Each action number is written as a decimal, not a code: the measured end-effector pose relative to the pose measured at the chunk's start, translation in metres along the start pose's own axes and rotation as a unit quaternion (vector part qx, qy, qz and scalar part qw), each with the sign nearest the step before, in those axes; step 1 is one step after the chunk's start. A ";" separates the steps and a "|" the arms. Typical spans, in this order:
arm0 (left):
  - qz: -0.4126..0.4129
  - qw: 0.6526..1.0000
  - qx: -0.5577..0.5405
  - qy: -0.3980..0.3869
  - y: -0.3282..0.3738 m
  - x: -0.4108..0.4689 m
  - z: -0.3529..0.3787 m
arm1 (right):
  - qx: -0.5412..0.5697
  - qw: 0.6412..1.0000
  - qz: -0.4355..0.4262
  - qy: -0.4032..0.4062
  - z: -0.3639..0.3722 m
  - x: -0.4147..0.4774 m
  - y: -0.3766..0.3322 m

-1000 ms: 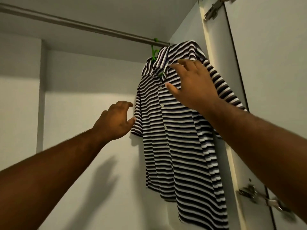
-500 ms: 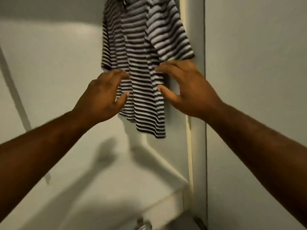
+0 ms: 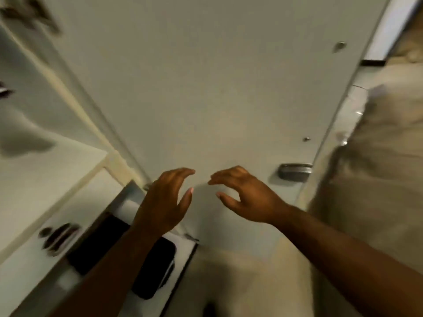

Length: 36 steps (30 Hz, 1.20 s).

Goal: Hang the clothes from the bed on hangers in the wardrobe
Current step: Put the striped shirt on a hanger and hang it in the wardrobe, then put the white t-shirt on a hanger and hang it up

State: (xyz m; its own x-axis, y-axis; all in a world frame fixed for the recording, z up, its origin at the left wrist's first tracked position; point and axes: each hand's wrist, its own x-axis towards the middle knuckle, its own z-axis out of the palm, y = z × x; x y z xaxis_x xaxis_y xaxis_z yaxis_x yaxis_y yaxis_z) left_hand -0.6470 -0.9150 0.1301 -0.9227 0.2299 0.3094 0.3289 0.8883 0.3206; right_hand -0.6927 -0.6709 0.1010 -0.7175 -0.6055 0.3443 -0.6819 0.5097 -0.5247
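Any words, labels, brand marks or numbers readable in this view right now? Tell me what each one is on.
No readable text in this frame.
Pale grey wardrobe door: plain, no print or sticker.
Brushed metal recessed handle: no marking shows.
Flat black object in the open drawer: motion-blurred, so any label on it cannot be read.

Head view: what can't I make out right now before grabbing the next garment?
Hangers, rail, bed clothes: outside the head view's frame.
Dark object in the drawer: left forearm covers part; unidentifiable.
Beige mass at right: motion-blurred, cut by the edge.
Dark smear top left: blurred, cut by the corner.
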 end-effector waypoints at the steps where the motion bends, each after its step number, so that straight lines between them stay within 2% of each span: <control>1: 0.015 0.999 -0.025 -0.031 0.016 0.006 0.024 | -0.006 0.999 0.039 -0.010 -0.003 -0.026 0.014; 5: 0.072 0.985 -0.076 -0.139 0.074 0.023 0.106 | -0.006 0.983 0.184 -0.020 -0.026 -0.120 0.049; 9: 0.197 0.942 -0.116 -0.245 0.146 0.042 0.180 | -0.036 0.940 0.338 0.038 -0.057 -0.229 0.057; 14: 0.370 0.867 -0.152 -0.298 0.241 0.068 0.245 | -0.081 0.831 0.535 0.128 -0.091 -0.349 0.024; 19: 0.483 0.796 -0.167 -0.324 0.353 0.056 0.284 | -0.082 0.675 0.690 0.245 -0.097 -0.448 -0.042; 23: 0.547 0.734 -0.189 -0.355 0.439 0.012 0.292 | -0.104 0.565 0.745 0.338 -0.089 -0.517 -0.101; 26: 0.590 0.688 -0.194 -0.374 0.496 -0.018 0.299 | -0.116 0.502 0.765 0.387 -0.081 -0.565 -0.130; 28: 0.601 0.676 -0.195 -0.379 0.529 -0.036 0.310 | -0.114 0.471 0.772 0.412 -0.080 -0.598 -0.139; 33: 0.607 0.668 -0.165 -0.399 0.595 -0.068 0.338 | -0.101 0.450 0.766 0.449 -0.083 -0.674 -0.126; 36: 0.606 0.672 -0.134 -0.404 0.625 -0.075 0.355 | -0.069 0.455 0.769 0.443 -0.092 -0.707 -0.103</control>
State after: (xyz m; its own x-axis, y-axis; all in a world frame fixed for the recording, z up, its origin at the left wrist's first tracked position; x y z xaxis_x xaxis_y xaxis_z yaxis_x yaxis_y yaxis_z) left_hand -0.4440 -0.2361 -0.0107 0.2833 0.9569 -0.0636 0.8614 -0.2248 0.4554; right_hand -0.1282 -0.2396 -0.0170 -0.0949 0.9861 -0.1367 0.7654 -0.0155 -0.6434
